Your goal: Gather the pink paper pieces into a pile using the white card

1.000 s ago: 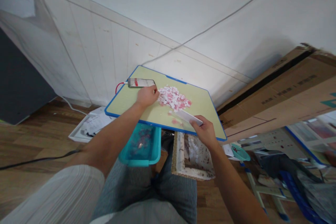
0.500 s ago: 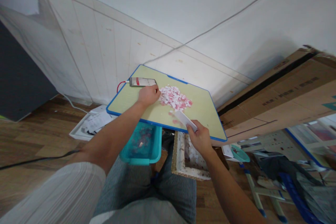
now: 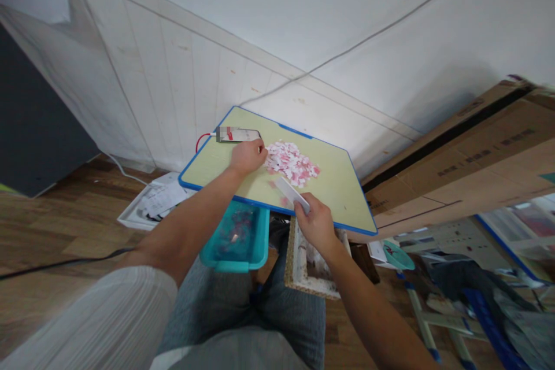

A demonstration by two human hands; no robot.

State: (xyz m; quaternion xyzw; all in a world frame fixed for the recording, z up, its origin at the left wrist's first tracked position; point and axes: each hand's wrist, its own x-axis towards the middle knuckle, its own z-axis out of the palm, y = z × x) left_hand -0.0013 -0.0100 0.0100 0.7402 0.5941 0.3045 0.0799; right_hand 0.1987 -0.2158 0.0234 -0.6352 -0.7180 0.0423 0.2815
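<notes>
Behind the desk, as seen in the head view, a white wall is crossed by a grey cord, and a carton is set close along the right edge. White and pink pieces are heaped mid-desk, between the far and near edges. A phone is laid by the left edge, toward the far left corner. Beside it, at the heap's left side, the left hand is placed with fingers curled; whether anything is pinched cannot be told. Near the near edge, one end of a white strip is grasped in the right hand's fingers, its free end pointed toward the heap. Below that edge are set a teal basin, leftward, and a speckled box, rightward, partly covered by the right arm.
</notes>
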